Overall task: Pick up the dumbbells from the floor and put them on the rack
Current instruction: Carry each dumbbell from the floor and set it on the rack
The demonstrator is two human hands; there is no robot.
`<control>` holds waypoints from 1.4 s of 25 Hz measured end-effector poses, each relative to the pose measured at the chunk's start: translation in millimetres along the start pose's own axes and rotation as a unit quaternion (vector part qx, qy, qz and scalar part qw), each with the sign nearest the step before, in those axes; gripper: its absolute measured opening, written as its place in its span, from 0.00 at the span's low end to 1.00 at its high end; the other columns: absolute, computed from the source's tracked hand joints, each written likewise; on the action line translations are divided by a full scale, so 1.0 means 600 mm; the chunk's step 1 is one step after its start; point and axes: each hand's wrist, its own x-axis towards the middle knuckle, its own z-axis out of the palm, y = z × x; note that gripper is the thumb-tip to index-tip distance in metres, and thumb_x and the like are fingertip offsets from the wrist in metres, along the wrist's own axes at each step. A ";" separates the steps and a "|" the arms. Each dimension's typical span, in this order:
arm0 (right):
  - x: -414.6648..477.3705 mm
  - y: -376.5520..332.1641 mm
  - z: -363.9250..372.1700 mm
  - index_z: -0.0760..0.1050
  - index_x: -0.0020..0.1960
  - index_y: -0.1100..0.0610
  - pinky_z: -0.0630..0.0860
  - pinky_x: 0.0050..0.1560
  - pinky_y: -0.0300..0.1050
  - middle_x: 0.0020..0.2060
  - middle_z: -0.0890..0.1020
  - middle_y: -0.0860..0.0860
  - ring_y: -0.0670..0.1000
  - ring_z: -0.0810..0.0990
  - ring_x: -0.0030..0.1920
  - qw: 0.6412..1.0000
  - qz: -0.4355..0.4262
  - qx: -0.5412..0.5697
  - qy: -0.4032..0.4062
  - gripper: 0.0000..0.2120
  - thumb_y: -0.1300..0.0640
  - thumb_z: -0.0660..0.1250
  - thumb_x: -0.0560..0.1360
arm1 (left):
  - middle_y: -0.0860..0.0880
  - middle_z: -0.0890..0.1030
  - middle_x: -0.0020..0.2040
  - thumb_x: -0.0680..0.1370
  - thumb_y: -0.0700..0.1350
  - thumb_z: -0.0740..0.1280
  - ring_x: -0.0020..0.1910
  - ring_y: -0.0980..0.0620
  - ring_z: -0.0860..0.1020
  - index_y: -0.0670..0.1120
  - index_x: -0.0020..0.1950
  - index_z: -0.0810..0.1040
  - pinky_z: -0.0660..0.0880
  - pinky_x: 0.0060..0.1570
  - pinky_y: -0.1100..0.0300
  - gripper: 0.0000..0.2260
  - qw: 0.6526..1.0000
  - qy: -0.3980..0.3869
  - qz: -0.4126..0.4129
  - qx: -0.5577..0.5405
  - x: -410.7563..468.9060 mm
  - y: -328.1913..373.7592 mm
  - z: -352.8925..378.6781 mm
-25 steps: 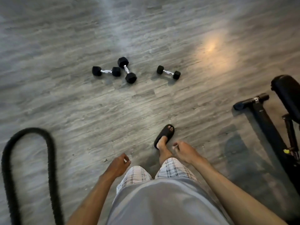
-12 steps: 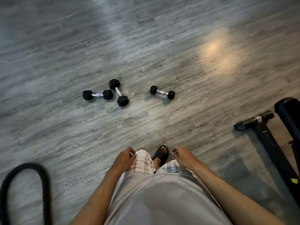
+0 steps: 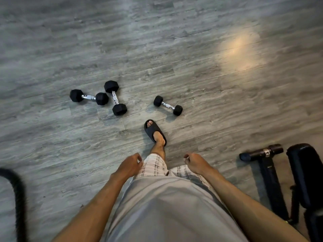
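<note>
Three black hex dumbbells with chrome handles lie on the grey wood floor ahead of me. The left dumbbell [image 3: 89, 97] lies nearly sideways, its right head close to the middle dumbbell [image 3: 115, 97], which points away from me. A smaller dumbbell [image 3: 168, 105] lies apart to the right, just beyond my foot in a black slide sandal [image 3: 154, 132]. My left hand [image 3: 129, 165] and right hand [image 3: 196, 162] hang in front of my waist with loosely curled fingers, holding nothing. No rack is in sight.
A black weight bench with a crossbar foot [image 3: 261, 152] and padded seat [image 3: 305, 173] stands at the right edge. A thick black battle rope [image 3: 17, 198] curves along the lower left.
I have stepped toward the dumbbells, so they appear closer and lower in view. One sandalled foot is now planted forward near the small dumbbell. Both hands stay idle.
</note>
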 end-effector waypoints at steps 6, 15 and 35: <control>0.154 -0.062 -0.212 0.76 0.57 0.63 0.73 0.47 0.47 0.51 0.83 0.63 0.63 0.81 0.53 0.999 -0.029 -0.035 0.002 0.11 0.61 0.59 0.79 | 0.39 0.80 0.59 0.80 0.48 0.61 0.55 0.41 0.79 0.45 0.57 0.75 0.74 0.52 0.54 0.10 0.999 -0.033 -0.035 0.023 0.112 0.105 -0.111; 0.410 -0.086 -0.398 0.76 0.58 0.58 0.68 0.48 0.39 0.50 0.85 0.57 0.56 0.82 0.54 0.989 -0.078 -0.118 -0.049 0.11 0.56 0.58 0.81 | 0.37 0.80 0.59 0.81 0.47 0.63 0.57 0.39 0.78 0.42 0.60 0.76 0.75 0.56 0.49 0.12 0.994 0.016 -0.071 -0.082 0.342 0.262 -0.188; 1.100 0.170 -0.116 0.72 0.63 0.52 0.75 0.59 0.51 0.57 0.81 0.53 0.57 0.77 0.61 0.965 -0.092 -0.190 -0.157 0.26 0.49 0.74 0.69 | 0.43 0.69 0.73 0.67 0.59 0.76 0.68 0.42 0.73 0.49 0.75 0.57 0.75 0.63 0.43 0.44 0.823 0.115 -0.320 -0.454 1.089 0.250 0.087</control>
